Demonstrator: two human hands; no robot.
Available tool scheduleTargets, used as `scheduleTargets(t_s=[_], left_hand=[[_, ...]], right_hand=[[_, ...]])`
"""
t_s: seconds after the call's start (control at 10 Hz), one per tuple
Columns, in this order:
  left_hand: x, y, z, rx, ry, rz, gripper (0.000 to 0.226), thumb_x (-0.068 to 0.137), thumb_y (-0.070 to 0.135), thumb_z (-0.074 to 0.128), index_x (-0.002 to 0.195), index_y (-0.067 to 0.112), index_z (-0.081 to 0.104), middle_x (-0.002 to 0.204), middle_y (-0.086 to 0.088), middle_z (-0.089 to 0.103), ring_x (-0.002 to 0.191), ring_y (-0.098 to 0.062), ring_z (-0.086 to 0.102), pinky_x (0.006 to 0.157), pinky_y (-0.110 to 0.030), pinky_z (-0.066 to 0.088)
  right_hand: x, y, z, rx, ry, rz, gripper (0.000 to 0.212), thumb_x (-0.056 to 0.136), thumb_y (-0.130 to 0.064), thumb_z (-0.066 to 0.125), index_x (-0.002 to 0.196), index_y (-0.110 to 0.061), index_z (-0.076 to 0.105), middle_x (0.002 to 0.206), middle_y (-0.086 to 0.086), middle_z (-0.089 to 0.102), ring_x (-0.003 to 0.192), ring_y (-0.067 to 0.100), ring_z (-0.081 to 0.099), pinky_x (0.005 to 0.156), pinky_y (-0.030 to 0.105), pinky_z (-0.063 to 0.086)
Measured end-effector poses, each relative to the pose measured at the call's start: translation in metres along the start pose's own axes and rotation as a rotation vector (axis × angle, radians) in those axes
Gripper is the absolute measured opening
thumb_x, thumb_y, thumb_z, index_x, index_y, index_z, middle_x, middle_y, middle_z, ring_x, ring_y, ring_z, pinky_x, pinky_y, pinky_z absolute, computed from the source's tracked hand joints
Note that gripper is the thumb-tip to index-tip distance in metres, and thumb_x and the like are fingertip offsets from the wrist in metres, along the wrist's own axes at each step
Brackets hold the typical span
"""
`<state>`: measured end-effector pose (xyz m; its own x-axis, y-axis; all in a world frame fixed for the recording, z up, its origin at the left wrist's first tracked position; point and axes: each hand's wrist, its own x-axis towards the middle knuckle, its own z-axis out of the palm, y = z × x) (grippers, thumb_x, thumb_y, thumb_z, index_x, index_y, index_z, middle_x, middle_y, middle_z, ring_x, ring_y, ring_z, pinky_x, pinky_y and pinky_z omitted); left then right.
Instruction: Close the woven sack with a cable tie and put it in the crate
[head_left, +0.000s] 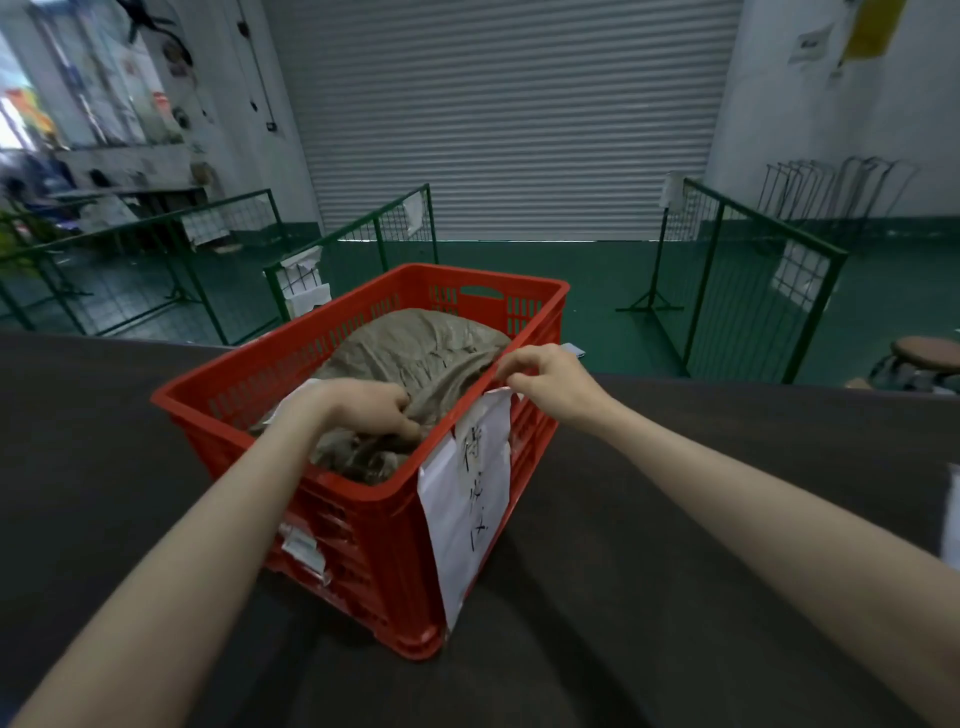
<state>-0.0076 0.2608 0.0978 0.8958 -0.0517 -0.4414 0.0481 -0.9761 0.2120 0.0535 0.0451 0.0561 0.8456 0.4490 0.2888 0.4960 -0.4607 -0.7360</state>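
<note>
Now left hand (363, 408) grips sack (415, 348), right hand (545, 376) pinches crate (363, 519) rim; label (467, 499) writing unreadable.

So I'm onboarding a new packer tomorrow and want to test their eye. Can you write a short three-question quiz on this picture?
1. True or false: the woven sack lies inside the red crate.
2. Which hand grips the bunched sack fabric? A) left hand B) right hand C) neither
3. Fill in: the white paper sheet with handwriting hangs on the crate's ____ wall, seen from the person.

Key:
1. True.
2. A; the right hand pinches at the crate's rim above the sheet.
3. Right.
</note>
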Motion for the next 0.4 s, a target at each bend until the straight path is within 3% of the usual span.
scheduleTargets(t_s=[0.1,0.2,0.3,0.4], left_hand=[[-0.019,0.010,-0.020,-0.018,0.142,0.025,0.034,0.091,0.041,0.053,0.103,0.012,0.066,0.099,-0.003,0.069,0.090,-0.021,0.065,0.087,-0.037,0.053],[-0.032,0.037,-0.030,-0.058,0.447,0.115,0.024,0.093,0.034,0.052,0.100,0.016,0.067,0.092,0.002,0.070,0.083,-0.012,0.065,0.073,-0.031,0.051],[-0.033,0.072,-0.028,-0.225,0.562,0.214,0.021,0.094,0.031,0.051,0.097,0.017,0.068,0.090,0.005,0.070,0.083,-0.008,0.066,0.070,-0.025,0.049],[-0.026,0.101,-0.016,-0.488,0.488,0.269,0.022,0.094,0.026,0.051,0.098,0.014,0.070,0.094,0.001,0.074,0.087,-0.011,0.069,0.083,-0.028,0.054]], right_hand=[[-0.009,0.010,-0.014,0.057,0.021,0.060,0.021,0.083,-0.005,0.054,0.087,-0.013,0.073,0.094,0.002,0.072,0.096,0.016,0.063,0.089,0.031,0.048],[-0.019,0.021,-0.031,0.098,0.022,0.124,0.017,0.085,-0.009,0.056,0.085,-0.016,0.072,0.091,-0.005,0.068,0.099,0.016,0.061,0.090,0.030,0.045],[-0.031,0.031,-0.051,0.247,0.041,0.160,0.017,0.086,-0.002,0.055,0.085,-0.010,0.070,0.087,0.002,0.068,0.090,0.015,0.066,0.084,0.022,0.051],[-0.047,0.041,-0.070,0.316,0.040,0.235,0.019,0.088,-0.001,0.051,0.084,-0.009,0.068,0.089,0.009,0.070,0.074,0.001,0.066,0.068,0.012,0.046]])
